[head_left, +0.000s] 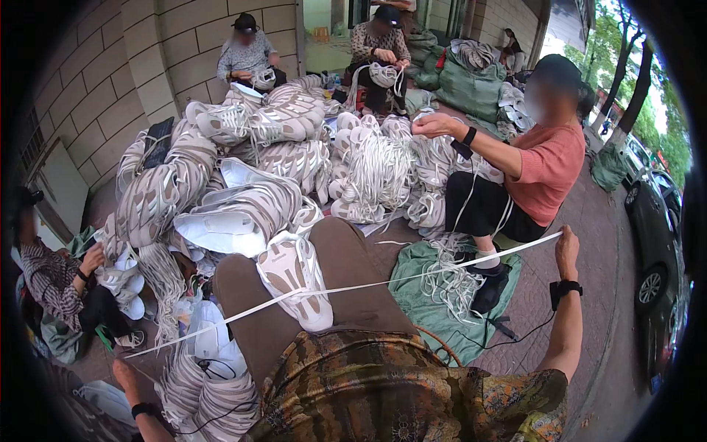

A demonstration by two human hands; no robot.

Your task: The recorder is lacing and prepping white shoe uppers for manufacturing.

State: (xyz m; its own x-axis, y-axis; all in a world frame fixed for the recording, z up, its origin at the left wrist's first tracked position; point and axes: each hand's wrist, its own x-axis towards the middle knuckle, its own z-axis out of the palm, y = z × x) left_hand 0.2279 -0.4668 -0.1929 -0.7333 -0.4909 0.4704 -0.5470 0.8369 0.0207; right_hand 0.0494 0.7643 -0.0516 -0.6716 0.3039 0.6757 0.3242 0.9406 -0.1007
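A beige and white shoe upper [296,278] lies across my brown-trousered lap, its toe toward me. A flat white shoelace [456,271] passes through the upper's lace area and is pulled out taut to both sides. Out at the lower left, my left hand [127,374] is closed on one stretch of the lace. My right hand [567,253], raised and reaching far to the right, grips the other stretch. Both arms are spread wide, with dark bands on the wrists.
Stacked shoe uppers [166,191] are heaped in front. A big bundle of white laces [377,173] lies among them. Loose laces rest on a green sheet [412,283]. A co-worker in pink [549,166] sits close right; others sit at left and back. A dark car [658,250] stands at the right.
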